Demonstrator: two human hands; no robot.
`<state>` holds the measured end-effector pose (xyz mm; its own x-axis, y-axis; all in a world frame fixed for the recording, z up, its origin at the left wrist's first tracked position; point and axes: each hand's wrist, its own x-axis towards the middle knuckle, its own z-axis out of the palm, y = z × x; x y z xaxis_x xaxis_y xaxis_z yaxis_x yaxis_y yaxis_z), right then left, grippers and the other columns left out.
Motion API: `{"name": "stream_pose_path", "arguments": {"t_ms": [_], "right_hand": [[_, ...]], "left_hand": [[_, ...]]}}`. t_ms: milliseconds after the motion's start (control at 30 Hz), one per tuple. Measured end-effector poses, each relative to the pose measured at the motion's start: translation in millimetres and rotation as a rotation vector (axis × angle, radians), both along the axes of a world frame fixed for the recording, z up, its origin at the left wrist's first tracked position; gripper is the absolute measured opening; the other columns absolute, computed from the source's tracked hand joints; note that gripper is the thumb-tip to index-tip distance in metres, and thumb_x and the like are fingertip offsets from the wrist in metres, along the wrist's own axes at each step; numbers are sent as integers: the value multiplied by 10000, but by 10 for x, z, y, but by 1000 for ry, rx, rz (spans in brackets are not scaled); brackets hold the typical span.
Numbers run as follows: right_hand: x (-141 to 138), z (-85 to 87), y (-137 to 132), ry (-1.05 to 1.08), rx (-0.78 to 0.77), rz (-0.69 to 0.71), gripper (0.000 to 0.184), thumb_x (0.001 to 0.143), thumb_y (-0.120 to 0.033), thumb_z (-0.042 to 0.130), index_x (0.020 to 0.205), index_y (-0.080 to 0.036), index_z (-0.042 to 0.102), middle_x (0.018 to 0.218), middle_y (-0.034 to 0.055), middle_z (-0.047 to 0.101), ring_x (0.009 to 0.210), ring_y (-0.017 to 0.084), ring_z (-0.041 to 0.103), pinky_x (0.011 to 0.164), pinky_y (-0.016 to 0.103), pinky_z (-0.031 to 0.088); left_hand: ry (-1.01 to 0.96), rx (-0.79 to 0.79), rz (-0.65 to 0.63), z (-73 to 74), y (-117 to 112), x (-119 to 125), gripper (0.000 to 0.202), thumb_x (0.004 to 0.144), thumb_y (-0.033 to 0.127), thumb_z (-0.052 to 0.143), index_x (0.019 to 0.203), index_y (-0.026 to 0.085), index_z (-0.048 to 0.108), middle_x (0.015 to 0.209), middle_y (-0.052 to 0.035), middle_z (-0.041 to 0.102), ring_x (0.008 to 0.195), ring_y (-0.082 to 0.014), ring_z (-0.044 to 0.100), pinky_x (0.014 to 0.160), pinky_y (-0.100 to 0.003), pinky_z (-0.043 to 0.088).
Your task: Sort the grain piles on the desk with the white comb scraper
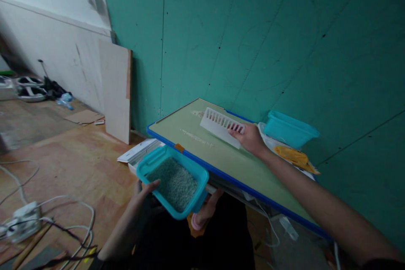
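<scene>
My left hand [144, 196] grips the near left side of a turquoise plastic tub [200, 192], its thumb over the rim. Pale, rice-like grains [180, 185] cover the tub's bottom. The tub is just below the front edge of a pale green board [240, 164] with a blue border. Above the board, my right hand [251, 138] is closed on one end of a white slotted plastic strip [218, 128], tilted over the surface. Thin streaks of grains [198, 138] lie on the board beside the strip. Some fingers of my left hand are hidden under the tub.
A second turquoise tub [287, 128] and a yellow cloth [294, 156] sit at the board's right, against the green wall [196, 33]. A wooden panel [117, 88] leans at the left. White cables and a power strip [25, 219] lie on the floor.
</scene>
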<state>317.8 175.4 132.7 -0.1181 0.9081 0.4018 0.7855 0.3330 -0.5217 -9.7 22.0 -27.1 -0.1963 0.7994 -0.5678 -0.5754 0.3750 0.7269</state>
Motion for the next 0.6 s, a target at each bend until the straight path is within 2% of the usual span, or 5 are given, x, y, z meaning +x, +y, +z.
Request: {"name": "stream_pose_path", "arguments": {"t_ms": [100,200,400,500,600], "right_hand": [[349,-39,-249,-41,10,-52,134,877,-328,809,819,-221,864,780,70,859,764,298,805,657,309,540],[450,-120,-496,-58,6,-32,191,908,-365,750,825,-234,863,790,80,865,738,296,802,652,316,545],[194,-235,-794,-107,32,77,274,982,-416,674,862,-259,865,722,77,836,637,272,770,618,316,530],[53,-262,-920,-81,35,151,271,1009,-380,646,980,-278,896,836,79,883,714,284,824,650,320,573],[-60,-271,-1078,-31,19,226,289,1022,-326,630,1087,-297,911,959,76,913,791,289,863,715,335,634]], "left_hand": [[37,24,-28,-1,-9,35,763,902,298,882,1544,385,478,1184,-64,737,913,-286,831,857,-515,717],[49,-8,-29,-12,2,65,742,911,305,870,1519,380,453,1263,-92,730,979,-318,835,858,-530,715],[57,-7,-51,-30,32,213,709,898,336,879,1469,370,462,1424,-109,700,1063,-330,838,888,-518,711],[25,-8,-45,-11,49,294,745,859,353,914,1458,385,472,1425,-100,693,1092,-334,828,895,-501,699],[38,-23,-38,40,75,320,750,884,366,893,1491,384,452,1437,-125,673,1089,-341,822,876,-501,701]]}}
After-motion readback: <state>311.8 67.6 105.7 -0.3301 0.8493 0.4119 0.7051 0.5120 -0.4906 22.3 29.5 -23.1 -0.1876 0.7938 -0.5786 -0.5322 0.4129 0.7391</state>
